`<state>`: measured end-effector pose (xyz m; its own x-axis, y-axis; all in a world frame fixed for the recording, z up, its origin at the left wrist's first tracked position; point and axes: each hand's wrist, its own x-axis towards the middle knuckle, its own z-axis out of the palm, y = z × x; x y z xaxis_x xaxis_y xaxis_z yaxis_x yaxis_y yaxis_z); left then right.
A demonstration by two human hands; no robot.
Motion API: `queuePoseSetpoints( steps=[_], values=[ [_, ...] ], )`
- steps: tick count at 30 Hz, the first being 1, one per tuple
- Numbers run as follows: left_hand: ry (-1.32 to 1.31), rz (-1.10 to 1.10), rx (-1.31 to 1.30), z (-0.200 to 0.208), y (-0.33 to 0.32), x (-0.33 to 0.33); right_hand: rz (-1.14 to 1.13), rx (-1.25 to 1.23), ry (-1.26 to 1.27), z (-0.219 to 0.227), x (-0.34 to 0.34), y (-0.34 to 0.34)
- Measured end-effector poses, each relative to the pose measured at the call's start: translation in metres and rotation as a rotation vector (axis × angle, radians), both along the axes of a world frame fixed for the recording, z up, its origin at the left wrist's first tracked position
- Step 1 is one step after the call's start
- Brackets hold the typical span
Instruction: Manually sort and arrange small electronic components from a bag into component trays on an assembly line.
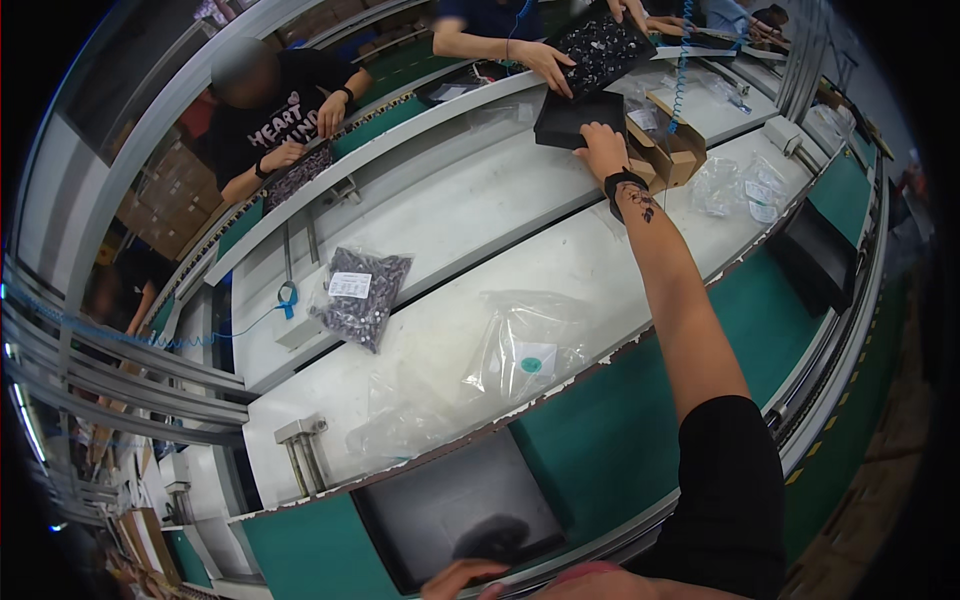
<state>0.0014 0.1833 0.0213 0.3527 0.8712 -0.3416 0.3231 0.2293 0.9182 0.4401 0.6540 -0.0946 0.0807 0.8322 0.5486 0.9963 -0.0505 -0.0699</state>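
My right arm reaches far across the bench, and my right hand (603, 152) is closed on the near rim of an empty-looking black tray (562, 122). Just above it, another person's hands (548, 68) hold a second black tray (612, 45) tilted, with many small parts in it. At the lower edge, my left hand (465, 578) shows only in part, fingers apart and nothing seen in them. Closest to it is a large black tray (450, 500) lying on the green belt (310, 550); a dark shadow or reflection falls on its floor.
Open cardboard boxes (672, 150) stand beside the held tray. A clear bag of small purplish parts (365, 298) and clear plastic bags (530, 345) lie on the white bench (500, 235). Metal brackets (300, 440) stick up. Another dark tray (815, 255) rests at right. A person (285, 130) works opposite.
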Motion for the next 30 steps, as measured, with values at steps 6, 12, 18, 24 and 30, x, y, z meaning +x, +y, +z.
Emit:
queuePoseSetpoints(
  steps=[6, 12, 18, 24, 30],
  values=[
    [-0.218, 0.138, 0.101, 0.073, 0.108, 0.038, 0.000, 0.030, -0.008, -0.005, 0.009, -0.008],
    [-0.488, 0.037, -0.107, 0.001, 0.311, 0.144, 0.042, 0.049, 0.064, -0.003, 0.001, -0.015],
    [-0.287, -0.096, -0.350, -0.075, 0.298, 0.227, 0.071, 0.086, 0.031, -0.015, 0.008, -0.016],
    [-0.298, -0.170, -0.219, -0.076, 0.311, 0.192, 0.073, 0.081, 0.040, -0.018, 0.001, -0.018],
    [-0.405, 0.033, -0.235, -0.100, 0.329, 0.132, 0.051, 0.088, 0.039, -0.018, -0.003, -0.017]
  ],
)
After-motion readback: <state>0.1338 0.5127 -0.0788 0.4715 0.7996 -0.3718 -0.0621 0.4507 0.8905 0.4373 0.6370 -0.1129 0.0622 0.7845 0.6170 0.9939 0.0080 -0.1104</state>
